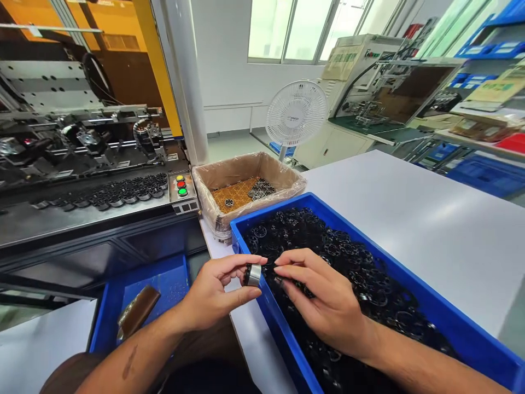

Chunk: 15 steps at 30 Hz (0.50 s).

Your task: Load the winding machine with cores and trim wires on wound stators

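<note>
Metal-banded ring part (255, 275) is held at its edges by the left hand (215, 290), between thumb and fingers, just beside the near wall of the blue bin (238, 241); its dark inner side is turned toward the palm. Right hand (326, 298) is held over the bin, thumb and fingertips brought close in a narrow pinch; a small dark bit shows at the tips, but whether it is gripped cannot be told. Bin is filled with dark round parts (348, 246) and is set on the white table (435, 219). Behind it, a plastic-lined carton (233, 167) is placed, with a few similar parts inside. At left, more parts (139, 191) are lined up on the machine ledge, next to a button panel (181, 186). Below, a brown object (139, 312) is seen in a blue tray (172, 282). White fan (296, 113) is placed beyond the carton.
</note>
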Each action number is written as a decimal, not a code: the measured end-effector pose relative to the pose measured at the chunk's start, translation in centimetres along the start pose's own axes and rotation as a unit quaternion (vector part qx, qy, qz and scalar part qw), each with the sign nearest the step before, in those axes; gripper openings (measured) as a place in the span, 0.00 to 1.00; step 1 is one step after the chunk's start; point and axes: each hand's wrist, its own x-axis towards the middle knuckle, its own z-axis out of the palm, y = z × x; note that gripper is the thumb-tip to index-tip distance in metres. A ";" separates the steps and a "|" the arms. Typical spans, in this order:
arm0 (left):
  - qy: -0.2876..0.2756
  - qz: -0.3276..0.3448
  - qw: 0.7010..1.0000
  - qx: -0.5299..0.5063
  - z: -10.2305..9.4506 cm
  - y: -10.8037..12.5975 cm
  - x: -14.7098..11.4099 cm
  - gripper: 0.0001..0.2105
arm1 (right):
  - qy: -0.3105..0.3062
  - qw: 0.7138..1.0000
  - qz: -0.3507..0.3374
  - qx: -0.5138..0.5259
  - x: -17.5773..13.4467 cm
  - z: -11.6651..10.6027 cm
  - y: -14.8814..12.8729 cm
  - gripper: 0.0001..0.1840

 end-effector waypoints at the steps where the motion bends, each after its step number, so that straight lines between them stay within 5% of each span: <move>1: -0.009 -0.006 0.999 -0.030 0.3 -0.1 0.0 0.20 | 0.004 1.000 0.002 0.008 0.0 0.1 -0.4 0.14; 7: -0.030 -0.041 0.984 -0.170 2.1 -0.7 0.2 0.21 | 0.022 0.998 0.024 0.049 -0.4 0.5 -0.2 0.11; 15: 0.044 -0.005 0.984 -0.171 2.3 -0.8 0.5 0.22 | -0.016 0.999 -0.013 0.048 -0.5 0.2 -0.3 0.17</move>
